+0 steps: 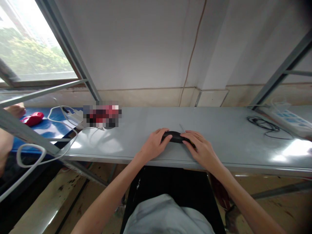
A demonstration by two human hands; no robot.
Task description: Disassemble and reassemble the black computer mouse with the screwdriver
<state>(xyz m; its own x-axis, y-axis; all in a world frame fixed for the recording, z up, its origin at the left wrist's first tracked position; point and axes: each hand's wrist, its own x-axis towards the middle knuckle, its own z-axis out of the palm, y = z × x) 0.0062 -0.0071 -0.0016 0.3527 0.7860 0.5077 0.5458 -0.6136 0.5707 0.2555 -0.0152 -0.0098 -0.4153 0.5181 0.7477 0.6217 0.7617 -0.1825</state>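
Grey table (138, 118) spread wide either side; near its front edge (102, 158), left hand (155, 143) and right hand (201, 147) gripped a curved black object (176, 137).

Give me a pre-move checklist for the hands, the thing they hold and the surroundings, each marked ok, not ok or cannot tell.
1. Left hand grips the black, rounded, elongated object at its left end: ok.
2. Right hand is on the object's right end: ok.
3. The thin, straight, grey rod beyond the right fingers is held by that hand: cannot tell; its near end is hidden.
4. Object's underside is visible for inspection: not ok; the view is from above.
5. The coiled, thin black cable lies apart from both hands: ok, it is farther right on the smooth grey table.
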